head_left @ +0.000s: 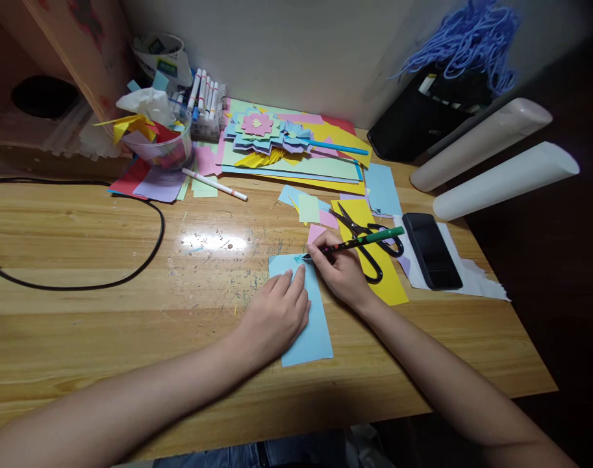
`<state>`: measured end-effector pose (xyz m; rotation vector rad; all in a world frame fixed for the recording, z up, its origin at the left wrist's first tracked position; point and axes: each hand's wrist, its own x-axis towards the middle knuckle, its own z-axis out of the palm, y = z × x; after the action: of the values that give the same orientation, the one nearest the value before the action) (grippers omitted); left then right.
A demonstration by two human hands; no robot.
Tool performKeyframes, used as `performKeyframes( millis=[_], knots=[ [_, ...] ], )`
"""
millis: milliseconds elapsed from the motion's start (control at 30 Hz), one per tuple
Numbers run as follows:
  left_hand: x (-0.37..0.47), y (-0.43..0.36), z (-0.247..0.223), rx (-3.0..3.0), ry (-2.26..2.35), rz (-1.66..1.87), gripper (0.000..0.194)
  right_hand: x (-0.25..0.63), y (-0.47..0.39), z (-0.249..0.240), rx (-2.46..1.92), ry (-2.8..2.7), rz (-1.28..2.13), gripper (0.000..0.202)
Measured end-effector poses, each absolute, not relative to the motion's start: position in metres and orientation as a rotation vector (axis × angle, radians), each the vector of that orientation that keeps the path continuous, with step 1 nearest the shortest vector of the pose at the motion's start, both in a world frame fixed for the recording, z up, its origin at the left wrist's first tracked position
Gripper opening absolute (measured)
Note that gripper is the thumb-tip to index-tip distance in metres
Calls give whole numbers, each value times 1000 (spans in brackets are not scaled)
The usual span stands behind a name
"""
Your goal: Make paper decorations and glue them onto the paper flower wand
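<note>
A light blue sheet of paper lies on the wooden table in front of me. My left hand rests flat on it, fingers stretched toward its top edge. In my right hand is a felt-tip pen, black with coloured spots and a green end. Its tip touches the paper near the top, beside a small green drawing. Just right of that hand, black-handled scissors lie with blades apart on a yellow sheet.
Behind are layered paper flowers on stacked coloured sheets, a clear tub of scraps and a box of markers. A capped marker lies nearer. At right are a phone and two white rolls; a black cable curves left.
</note>
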<state>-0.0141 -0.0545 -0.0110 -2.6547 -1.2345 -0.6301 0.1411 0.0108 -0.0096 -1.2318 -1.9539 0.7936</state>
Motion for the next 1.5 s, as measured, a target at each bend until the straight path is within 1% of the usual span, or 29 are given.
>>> performKeyframes(
  millis=[1500],
  knots=[
    [-14, -54, -9, -2657, -1240, -628, 20, 140, 10, -9, -1231, -1981, 814, 18]
  ],
)
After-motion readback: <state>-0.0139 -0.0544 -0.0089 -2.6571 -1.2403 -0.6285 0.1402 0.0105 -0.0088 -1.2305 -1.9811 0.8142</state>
